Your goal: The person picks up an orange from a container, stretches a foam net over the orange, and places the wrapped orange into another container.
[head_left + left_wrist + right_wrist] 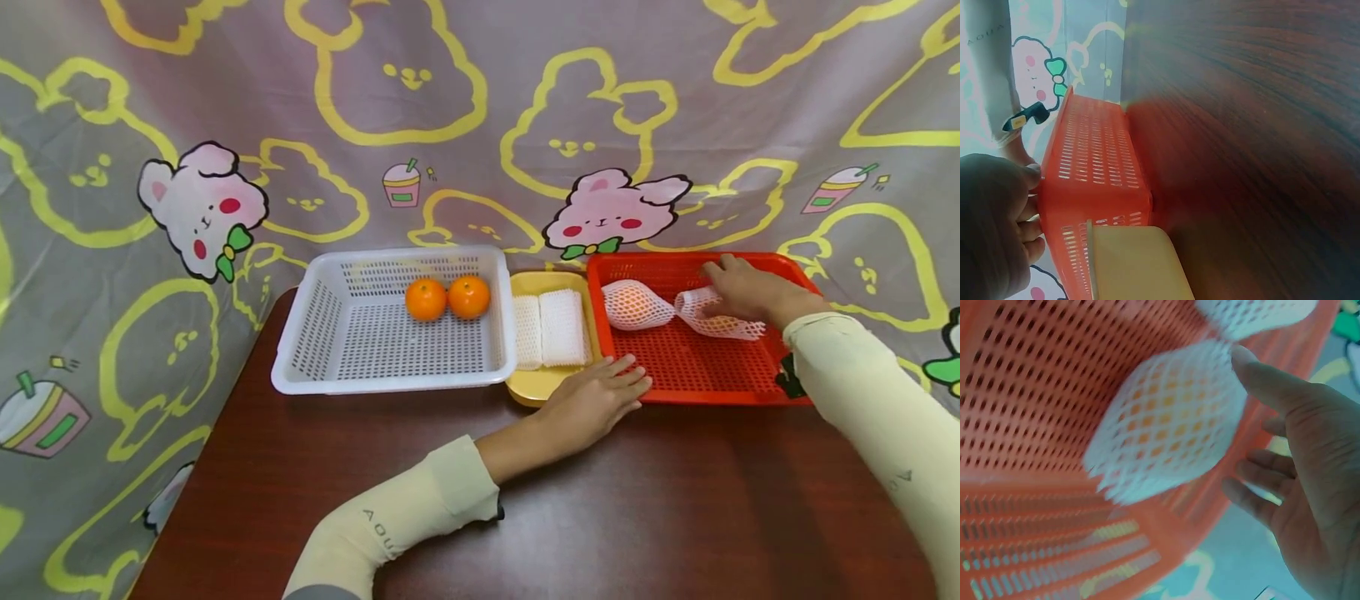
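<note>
My right hand (746,292) is over the red basket (705,375), at the right one of two oranges in white foam nets. In the right wrist view its fingers are spread beside that netted orange (1172,419), the thumb tip close to the net's end; contact is hard to tell. The other netted orange (636,305) lies at the basket's left side. My left hand (592,400) reaches the basket's front left corner with fingers extended, its fingertips at the rim. In the left wrist view the left hand (997,225) is beside the red wall.
Two bare oranges (447,298) sit together in a white basket (390,385) at the left. Between the baskets, a yellow tray (536,385) holds white foam nets (562,329). A patterned curtain (495,108) hangs behind the dark wooden table (637,508).
</note>
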The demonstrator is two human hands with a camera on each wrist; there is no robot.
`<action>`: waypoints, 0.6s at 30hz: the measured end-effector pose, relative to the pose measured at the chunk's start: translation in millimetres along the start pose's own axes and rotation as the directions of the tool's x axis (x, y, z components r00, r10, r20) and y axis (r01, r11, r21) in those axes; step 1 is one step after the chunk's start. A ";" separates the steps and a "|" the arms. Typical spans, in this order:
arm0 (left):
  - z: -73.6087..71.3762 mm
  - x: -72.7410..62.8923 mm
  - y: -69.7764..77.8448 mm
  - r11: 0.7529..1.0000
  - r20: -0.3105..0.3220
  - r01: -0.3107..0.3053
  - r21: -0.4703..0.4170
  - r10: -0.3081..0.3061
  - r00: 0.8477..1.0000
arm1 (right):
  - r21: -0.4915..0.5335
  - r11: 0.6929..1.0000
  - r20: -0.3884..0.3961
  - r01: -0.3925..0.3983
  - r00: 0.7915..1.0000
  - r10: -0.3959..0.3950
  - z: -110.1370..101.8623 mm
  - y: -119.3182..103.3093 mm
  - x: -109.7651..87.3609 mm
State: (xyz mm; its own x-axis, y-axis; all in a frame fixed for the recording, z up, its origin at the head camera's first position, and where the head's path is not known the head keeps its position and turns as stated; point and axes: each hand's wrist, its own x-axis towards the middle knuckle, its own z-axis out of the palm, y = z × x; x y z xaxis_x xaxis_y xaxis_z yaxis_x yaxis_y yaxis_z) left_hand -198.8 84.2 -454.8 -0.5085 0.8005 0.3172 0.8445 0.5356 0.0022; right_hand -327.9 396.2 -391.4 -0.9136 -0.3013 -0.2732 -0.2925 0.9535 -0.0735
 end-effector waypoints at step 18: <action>-79.7 -53.8 -107.1 0.739 -0.118 0.459 -0.494 -0.580 0.806 | 0.176 0.958 -0.271 0.225 0.947 -0.173 -26.4 -174.9 22.9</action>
State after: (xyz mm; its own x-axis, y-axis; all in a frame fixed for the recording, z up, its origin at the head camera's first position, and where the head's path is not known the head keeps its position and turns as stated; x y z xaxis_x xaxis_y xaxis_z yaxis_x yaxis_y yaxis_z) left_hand -248.4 -37.7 -396.6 -0.8797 0.3031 0.3664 0.4734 0.6300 0.6156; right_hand -305.1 222.2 -359.5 -0.8912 -0.4534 0.0143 -0.4364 0.8482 -0.3003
